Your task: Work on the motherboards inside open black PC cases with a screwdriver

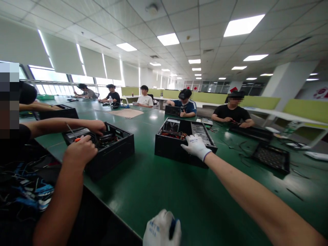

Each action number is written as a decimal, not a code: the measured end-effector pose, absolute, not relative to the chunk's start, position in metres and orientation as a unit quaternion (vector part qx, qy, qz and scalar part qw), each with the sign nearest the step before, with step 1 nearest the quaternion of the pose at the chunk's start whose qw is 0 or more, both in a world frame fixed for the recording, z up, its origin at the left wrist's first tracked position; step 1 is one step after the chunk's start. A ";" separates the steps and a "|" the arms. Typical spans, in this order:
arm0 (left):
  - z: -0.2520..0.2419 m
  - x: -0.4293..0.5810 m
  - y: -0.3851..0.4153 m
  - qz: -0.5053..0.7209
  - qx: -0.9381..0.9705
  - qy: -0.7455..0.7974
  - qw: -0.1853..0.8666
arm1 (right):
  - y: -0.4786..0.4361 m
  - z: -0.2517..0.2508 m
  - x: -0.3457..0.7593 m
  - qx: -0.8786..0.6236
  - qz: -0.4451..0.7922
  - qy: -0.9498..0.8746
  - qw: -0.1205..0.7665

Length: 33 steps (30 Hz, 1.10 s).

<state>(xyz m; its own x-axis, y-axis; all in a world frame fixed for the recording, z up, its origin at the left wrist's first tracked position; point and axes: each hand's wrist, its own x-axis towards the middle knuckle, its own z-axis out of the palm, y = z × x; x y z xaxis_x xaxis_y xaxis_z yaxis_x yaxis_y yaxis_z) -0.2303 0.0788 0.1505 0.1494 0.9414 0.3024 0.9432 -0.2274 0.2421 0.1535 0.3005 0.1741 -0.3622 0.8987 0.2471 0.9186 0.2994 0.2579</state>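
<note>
Right hand [196,147] on computer case [170,147], cannot tell if gripping; left hand [159,229] closed around dark-blue object [174,227].

Black computer case [176,153] — open-topped, lying on the green surface [133,194]; reddish wires [174,135] inside, left of a silvery metal section [201,131]; 1 dark blue object [173,228] — mostly hidden — in the left hand's [160,229] fingers [166,218].
</note>
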 end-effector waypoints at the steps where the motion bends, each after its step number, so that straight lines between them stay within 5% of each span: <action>1: 0.135 -0.196 0.066 -0.194 -0.767 -0.611 -0.017 | 0.287 0.174 0.159 -0.558 -0.181 -0.809 0.032; 7: 0.032 -0.031 0.006 -0.207 -0.760 -0.611 -0.082 | 0.195 0.174 0.199 -0.509 -0.187 -0.839 0.049; 13: -0.006 -0.013 0.000 -0.432 -0.701 -0.567 -0.021 | 0.100 0.176 0.237 -0.477 -0.176 -0.859 0.066; 26: 0.157 0.012 -0.086 -0.385 -0.833 -0.393 0.058 | -0.034 0.181 0.283 -0.409 -0.132 -0.894 0.126; 33: 0.178 0.007 -0.065 -0.230 -0.860 -0.453 0.046 | -0.069 0.184 0.287 -0.373 -0.111 -0.903 0.181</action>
